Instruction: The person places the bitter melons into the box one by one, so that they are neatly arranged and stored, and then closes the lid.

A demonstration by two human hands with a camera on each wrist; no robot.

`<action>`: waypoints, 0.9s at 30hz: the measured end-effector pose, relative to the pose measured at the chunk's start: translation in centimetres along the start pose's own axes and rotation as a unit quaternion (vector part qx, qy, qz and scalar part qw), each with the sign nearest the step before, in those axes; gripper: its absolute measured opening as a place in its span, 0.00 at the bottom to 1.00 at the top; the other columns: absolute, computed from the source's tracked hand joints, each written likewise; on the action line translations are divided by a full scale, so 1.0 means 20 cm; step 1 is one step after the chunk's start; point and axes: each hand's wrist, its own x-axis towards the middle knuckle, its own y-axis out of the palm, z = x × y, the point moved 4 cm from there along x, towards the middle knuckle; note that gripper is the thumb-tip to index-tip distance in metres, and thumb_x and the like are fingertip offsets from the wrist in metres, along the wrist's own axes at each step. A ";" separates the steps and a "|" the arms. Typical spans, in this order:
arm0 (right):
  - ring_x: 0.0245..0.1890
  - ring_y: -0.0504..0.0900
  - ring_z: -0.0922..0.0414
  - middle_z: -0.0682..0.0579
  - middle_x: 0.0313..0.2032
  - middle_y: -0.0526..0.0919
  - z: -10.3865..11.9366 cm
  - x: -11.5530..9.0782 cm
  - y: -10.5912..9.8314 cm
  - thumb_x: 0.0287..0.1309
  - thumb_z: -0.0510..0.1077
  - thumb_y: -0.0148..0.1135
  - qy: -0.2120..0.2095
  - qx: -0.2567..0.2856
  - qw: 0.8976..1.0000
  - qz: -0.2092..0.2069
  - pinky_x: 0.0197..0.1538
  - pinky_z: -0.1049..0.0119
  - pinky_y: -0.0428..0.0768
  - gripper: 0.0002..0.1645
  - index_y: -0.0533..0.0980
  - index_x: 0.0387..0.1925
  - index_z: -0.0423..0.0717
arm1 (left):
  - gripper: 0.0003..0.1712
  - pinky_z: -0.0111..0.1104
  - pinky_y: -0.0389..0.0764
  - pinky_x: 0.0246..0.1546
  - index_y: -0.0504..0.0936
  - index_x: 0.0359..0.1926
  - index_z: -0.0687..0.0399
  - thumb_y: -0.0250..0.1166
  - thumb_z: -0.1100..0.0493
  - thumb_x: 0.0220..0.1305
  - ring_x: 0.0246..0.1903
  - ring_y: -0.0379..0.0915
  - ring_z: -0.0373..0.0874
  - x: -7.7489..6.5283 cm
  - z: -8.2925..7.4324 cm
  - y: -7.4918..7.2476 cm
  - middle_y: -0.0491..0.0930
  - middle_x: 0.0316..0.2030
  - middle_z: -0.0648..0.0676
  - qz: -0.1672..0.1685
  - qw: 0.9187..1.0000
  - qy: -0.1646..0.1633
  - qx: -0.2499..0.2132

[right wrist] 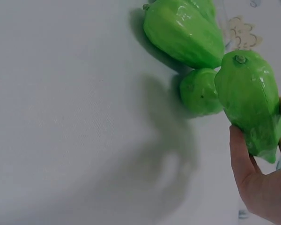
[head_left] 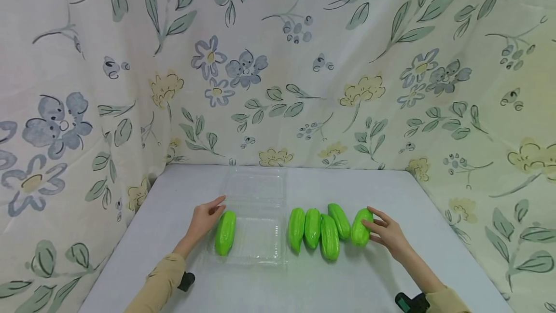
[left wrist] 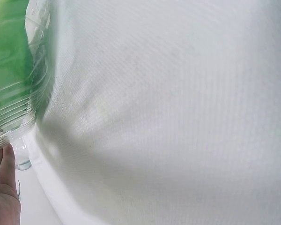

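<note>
My right hand [head_left: 388, 236] grips a glossy green cucumber [head_left: 360, 227] between thumb and fingers, at the right end of a row. In the right wrist view this cucumber [right wrist: 250, 98] appears raised off the table, its tapered end near the palm. At the left, my left hand [head_left: 204, 219] pinches the side edge of an open clear plastic container [head_left: 260, 238]. One cucumber [head_left: 226, 233] lies inside, along the container's left wall. The left wrist view shows fingertips [left wrist: 7, 152] against the ridged plastic wall, with green behind it.
Several more cucumbers [head_left: 312, 228] lie side by side right of the container. The container's lid [head_left: 254, 186] is folded back flat behind its base. A white cloth covers the table [head_left: 243, 289], and a floral curtain [head_left: 278, 62] hangs behind and at both sides.
</note>
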 end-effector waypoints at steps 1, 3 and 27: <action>0.47 0.77 0.64 0.31 0.66 0.58 0.00 0.00 0.00 0.63 0.52 0.59 -0.001 0.000 1.000 0.001 0.47 0.68 0.80 0.43 0.52 0.72 0.45 | 0.21 0.25 0.64 0.19 0.78 0.58 0.59 0.62 0.60 0.65 0.18 0.62 0.33 0.00 0.00 0.00 0.86 0.34 0.60 0.001 1.000 -0.001 -0.001; 0.47 0.76 0.63 0.30 0.66 0.58 0.01 0.00 0.00 0.63 0.53 0.59 -0.004 0.003 1.000 0.001 0.47 0.68 0.80 0.43 0.52 0.72 0.45 | 0.21 0.25 0.63 0.18 0.77 0.58 0.59 0.62 0.59 0.65 0.17 0.60 0.33 0.00 0.00 0.00 0.86 0.33 0.60 0.002 1.000 -0.003 -0.002; 0.50 0.75 0.60 0.31 0.66 0.58 0.10 -0.03 0.11 0.64 0.50 0.58 -0.018 0.025 0.999 0.011 0.48 0.67 0.80 0.41 0.52 0.72 0.46 | 0.21 0.24 0.70 0.24 0.77 0.58 0.59 0.62 0.60 0.65 0.28 0.74 0.37 0.00 0.00 0.00 0.82 0.48 0.63 0.002 1.000 -0.002 0.001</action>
